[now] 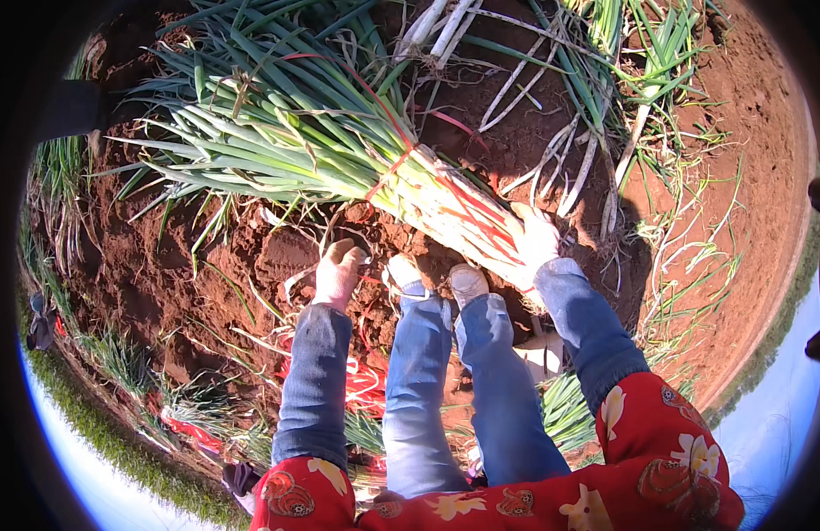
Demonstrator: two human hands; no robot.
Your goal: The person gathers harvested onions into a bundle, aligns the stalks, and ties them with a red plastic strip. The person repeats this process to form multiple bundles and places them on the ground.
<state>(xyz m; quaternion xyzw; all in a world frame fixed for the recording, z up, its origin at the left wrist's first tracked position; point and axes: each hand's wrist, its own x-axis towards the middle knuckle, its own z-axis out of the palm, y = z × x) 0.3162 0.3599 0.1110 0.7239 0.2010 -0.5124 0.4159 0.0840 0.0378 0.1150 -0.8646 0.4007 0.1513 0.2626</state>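
Observation:
A large bundle of green onions (357, 169) lies slantwise on the soil, its leaves at the upper left and its white stalks at the lower right. Red plastic twine (393, 169) circles it at the middle, and more strands run along the stalks. My right hand (537, 232) grips the stalk end from its outer side. My left hand (337, 272), apparently gloved, is beside my left shoe below the bundle, with curled fingers. A small shiny thing (365, 257) shows at its fingertips; what it is and whether it is held stay unclear.
Loose green onions (576, 152) lie beyond the bundle and to the right. My shoes (468, 284) stand on clumpy reddish soil (284, 255). A heap of red twine (365, 390) is by my left leg. Further onion piles (198, 405) lie at the lower left.

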